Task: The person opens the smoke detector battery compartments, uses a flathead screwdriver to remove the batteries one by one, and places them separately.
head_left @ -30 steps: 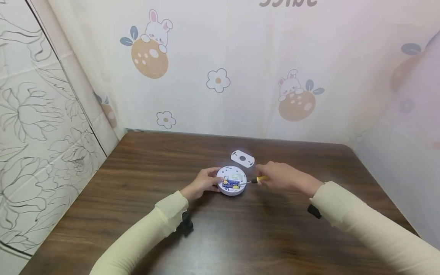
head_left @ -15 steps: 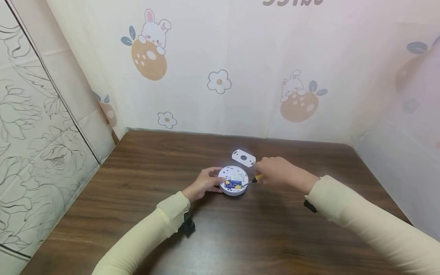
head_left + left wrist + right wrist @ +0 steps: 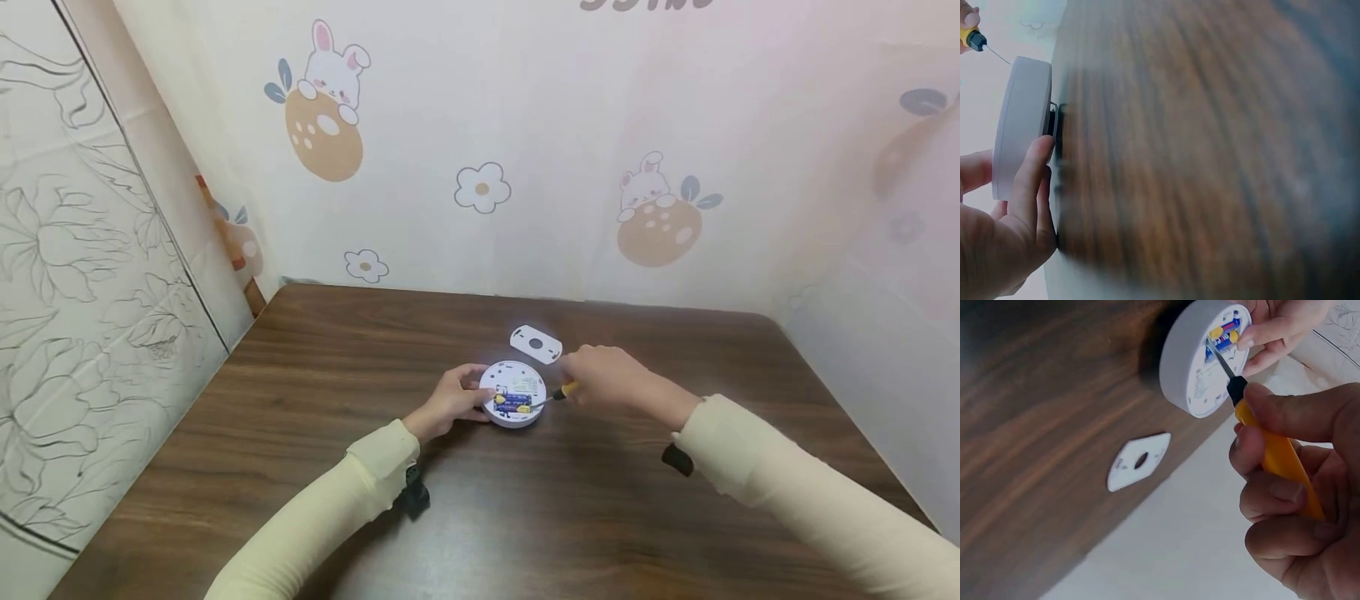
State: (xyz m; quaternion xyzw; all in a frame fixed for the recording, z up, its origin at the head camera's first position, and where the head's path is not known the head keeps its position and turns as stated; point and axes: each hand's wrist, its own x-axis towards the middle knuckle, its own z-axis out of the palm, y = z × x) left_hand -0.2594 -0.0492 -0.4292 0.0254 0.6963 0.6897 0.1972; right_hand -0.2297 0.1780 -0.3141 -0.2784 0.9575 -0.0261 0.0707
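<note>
Light rigid plastic detector (image 3: 513, 393) mid-frame: left hand (image 3: 451, 402) fingers curled gripping its rim, right hand (image 3: 609, 379) wrapped round screwdriver (image 3: 1275, 453), tip at batteries (image 3: 1225, 331).

A yellow-handled screwdriver (image 3: 1275, 456) is gripped; just beyond its tip, blue batteries (image 3: 1225, 332) are seen in a white round device (image 3: 513, 393), over dark wood-grain table (image 3: 300, 417).

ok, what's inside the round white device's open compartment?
Blue batteries with yellow ends in the round white device; screwdriver tip pokes among them. How they are seated can't be made out.
</note>
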